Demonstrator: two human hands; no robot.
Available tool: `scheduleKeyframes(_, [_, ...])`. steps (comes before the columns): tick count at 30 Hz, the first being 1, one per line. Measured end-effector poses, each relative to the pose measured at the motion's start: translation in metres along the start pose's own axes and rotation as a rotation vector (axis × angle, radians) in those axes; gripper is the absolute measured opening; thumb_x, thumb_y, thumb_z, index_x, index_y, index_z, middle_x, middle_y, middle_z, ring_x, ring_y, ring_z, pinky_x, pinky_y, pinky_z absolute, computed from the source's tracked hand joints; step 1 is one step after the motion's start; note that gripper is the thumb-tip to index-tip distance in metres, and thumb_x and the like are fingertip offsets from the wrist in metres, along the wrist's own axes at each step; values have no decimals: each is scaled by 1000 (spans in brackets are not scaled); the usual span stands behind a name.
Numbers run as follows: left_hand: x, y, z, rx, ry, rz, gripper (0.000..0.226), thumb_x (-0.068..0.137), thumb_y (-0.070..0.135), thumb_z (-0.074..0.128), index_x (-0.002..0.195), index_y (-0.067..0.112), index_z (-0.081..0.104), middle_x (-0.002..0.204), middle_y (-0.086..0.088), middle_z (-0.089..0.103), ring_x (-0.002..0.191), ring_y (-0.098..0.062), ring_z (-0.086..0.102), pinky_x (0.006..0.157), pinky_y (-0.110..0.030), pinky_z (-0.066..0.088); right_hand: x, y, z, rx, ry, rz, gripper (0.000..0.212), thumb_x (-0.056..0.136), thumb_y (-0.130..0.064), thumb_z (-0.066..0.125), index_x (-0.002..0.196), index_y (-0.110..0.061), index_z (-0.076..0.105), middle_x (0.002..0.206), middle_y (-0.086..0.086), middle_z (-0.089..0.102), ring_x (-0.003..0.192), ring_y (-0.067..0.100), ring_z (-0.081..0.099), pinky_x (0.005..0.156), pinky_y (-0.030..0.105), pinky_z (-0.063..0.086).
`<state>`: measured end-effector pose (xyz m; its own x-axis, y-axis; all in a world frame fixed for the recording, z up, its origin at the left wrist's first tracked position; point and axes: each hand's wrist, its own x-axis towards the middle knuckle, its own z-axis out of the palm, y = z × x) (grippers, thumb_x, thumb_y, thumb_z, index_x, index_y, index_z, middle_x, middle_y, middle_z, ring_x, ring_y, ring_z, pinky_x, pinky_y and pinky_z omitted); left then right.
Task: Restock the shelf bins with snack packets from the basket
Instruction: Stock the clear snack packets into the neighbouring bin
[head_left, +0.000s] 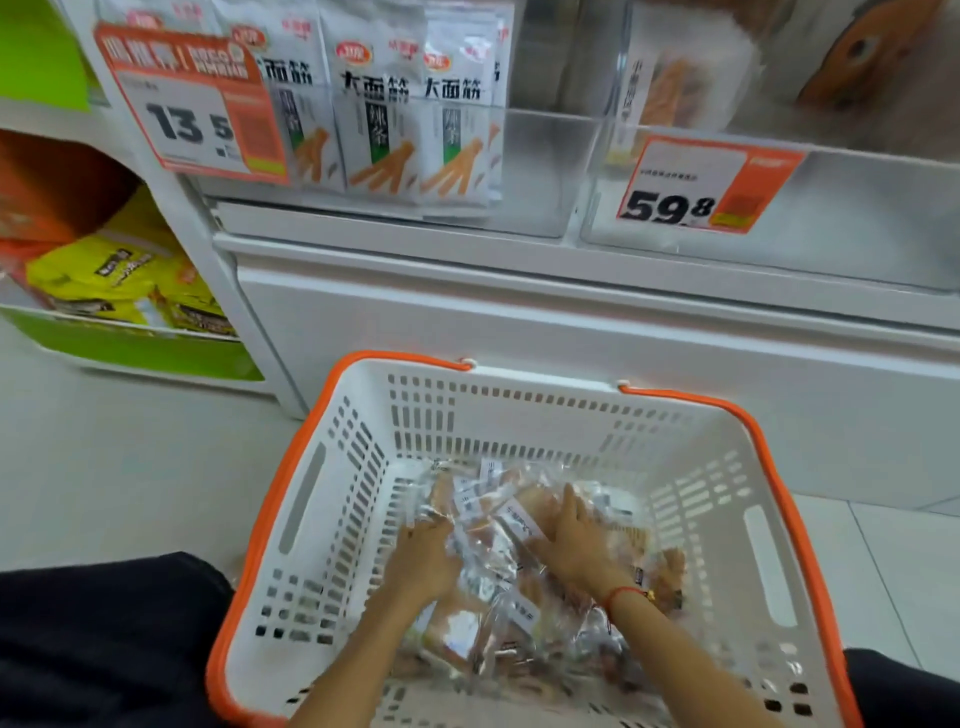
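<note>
White plastic shopping basket (332, 519) with orange rim, standing on the floor before the shelf, near edge cut off by the frame. Inside, a loose heap of clear snack packets (498, 618), blurred, long axes lying every way, no common direction readable. Left hand (423, 558) down in the heap, fingers curled onto a packet at the pile's left; grip itself hard to make out. Right hand (574, 540), red string at the wrist, fingers spread flat and relaxed on a packet with a white label (519, 525), label's long axis slanting up-left to down-right. Above, left shelf bin (535, 171) with upright white packets (379, 109), tops cut off; right shelf bin (857, 218) behind a 59.8 price tag (701, 184), contents smeared.
</note>
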<state>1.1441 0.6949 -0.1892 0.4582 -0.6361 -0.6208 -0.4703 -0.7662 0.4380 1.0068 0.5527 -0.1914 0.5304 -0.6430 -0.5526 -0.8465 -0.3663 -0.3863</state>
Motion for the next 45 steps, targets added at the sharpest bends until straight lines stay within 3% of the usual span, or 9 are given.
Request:
scheduleKeyframes(6, [6,6,12,-32,257,-2,46,92,27,57,135,21,45,140,0,47,131,-21,39,108,-32,32,5,-2,8,-80,168,28,71,73,-46,74,127,-13,41,129,8,40,123,25,38,105,35,36])
scheduleKeyframes(10, [3,13,17,-70,265,73,24,88,20,62,111,28,61,130,3,52,107,-14,55,94,-24,44,3,-1,12,39,84,35,68,67,-45,81,114,-16,41,121,2,43,113,20,45,98,34,44])
scheduleKeyframes(15, [2,11,15,73,392,-7,47,88,16,62,131,21,42,112,1,61,93,-17,62,75,-26,51,-7,1,12,81,223,57,79,65,-31,84,125,-13,36,112,4,60,108,25,57,94,44,48])
scheduleKeyframes(20, [-2,-12,2,306,99,-250,71,80,51,66,135,13,41,132,-5,52,121,-24,50,99,-35,43,-11,13,-15,238,87,85,17,79,-20,69,85,-12,56,76,5,64,64,13,58,57,27,53])
scheduleKeyframes(23, [-9,-13,0,245,6,-232,54,82,37,71,124,10,49,120,-5,62,108,-22,61,87,-31,49,-15,18,-31,444,-48,34,23,82,-2,62,68,-12,48,69,4,57,62,13,55,58,26,51])
scheduleKeyframes(27, [-10,-10,-17,-17,-46,-76,24,88,32,65,89,8,63,121,-18,62,110,-29,61,89,-34,47,-15,24,-48,574,-71,-28,7,84,-1,62,87,-7,61,90,9,66,90,25,65,78,31,55])
scheduleKeyframes(30, [-13,-8,-38,-334,-130,15,51,95,34,52,139,10,43,148,-9,39,131,-25,43,106,-35,35,-19,20,-67,774,2,-49,21,88,-8,62,109,-5,64,99,10,68,89,20,64,70,21,52])
scheduleKeyframes(35, [-15,-12,-47,-875,-109,-55,72,92,38,56,150,17,19,156,-3,23,137,-24,34,99,-34,41,-21,18,-99,1106,-62,-152,34,92,-24,56,123,-12,61,120,6,63,115,19,56,96,30,44])
scheduleKeyframes(45, [-18,-2,-52,-1175,-243,78,40,91,42,50,127,25,52,121,1,64,116,-18,57,100,-40,44,-25,0,-90,978,-217,-212,18,92,-22,57,99,-11,69,95,3,68,94,17,61,89,29,48])
